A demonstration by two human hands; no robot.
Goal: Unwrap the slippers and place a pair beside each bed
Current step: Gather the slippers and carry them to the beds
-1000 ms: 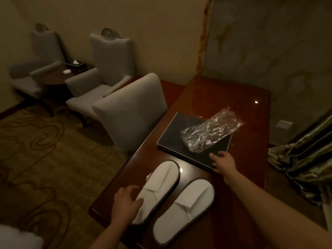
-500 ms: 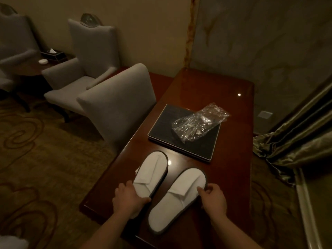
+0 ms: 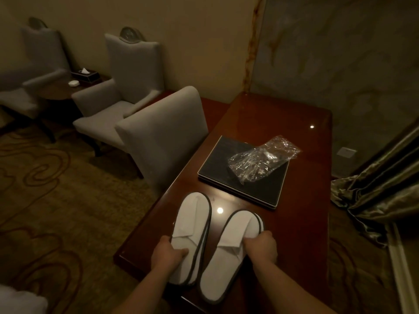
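Observation:
White flat slippers with dark edging lie side by side on the near end of a dark wooden desk (image 3: 278, 114). The left slipper (image 3: 192, 214) looks like two stacked, and my left hand (image 3: 167, 251) grips its left edge at mid-length. My right hand (image 3: 260, 245) grips the right edge of the right slipper (image 3: 233, 232), which also shows a second edge beneath. An empty clear plastic wrapper (image 3: 260, 159) lies crumpled on a black square pad (image 3: 240, 175) further along the desk.
A grey desk chair (image 3: 163, 137) stands tight against the desk's left side. Two grey armchairs (image 3: 118, 94) flank a small round table (image 3: 61, 91) with a tissue box at far left. Bunched curtains (image 3: 381, 177) hang at right. White bedding (image 3: 20, 300) shows at bottom left.
My right hand came back from the black pad to the right slipper. Both hands have closed on the slippers' outer edges, and the slippers now lie closer together and more parallel.

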